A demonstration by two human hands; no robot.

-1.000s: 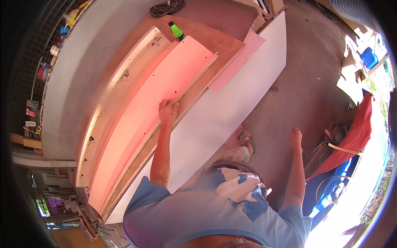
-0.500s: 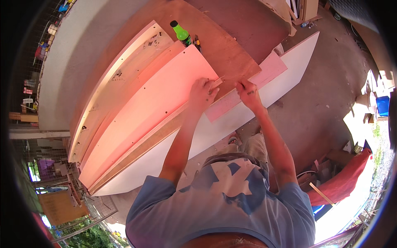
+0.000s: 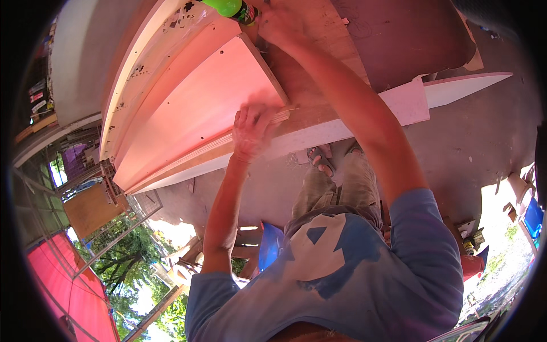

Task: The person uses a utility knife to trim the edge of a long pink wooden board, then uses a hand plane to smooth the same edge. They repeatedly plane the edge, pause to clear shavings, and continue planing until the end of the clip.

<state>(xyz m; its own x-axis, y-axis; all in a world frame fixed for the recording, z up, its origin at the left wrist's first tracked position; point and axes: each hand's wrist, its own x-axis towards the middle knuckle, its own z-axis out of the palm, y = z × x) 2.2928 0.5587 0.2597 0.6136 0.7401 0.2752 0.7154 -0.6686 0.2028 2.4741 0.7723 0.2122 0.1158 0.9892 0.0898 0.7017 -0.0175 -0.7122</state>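
A pink-lit wooden panel with dark screw holes lies on the work surface. At its near edge my left hand is curled closed, slightly blurred, around thin layered wooden strips whose ends stick out to its right. Stretched far across the boards, my right hand is beside a green bottle with a dark label. Motion smears its fingers, and whatever they touch there is hidden.
A curved wooden rim bounds the far left. Under the panel, a brown board reaches right, and a long white board with a pinkish piece lies along the near side. My feet stand on the floor below.
My right hand has left the strip ends and reached far forward to the bottle. My left hand stays at the panel's edge. The view has shifted, bringing the bottle to the top rim.
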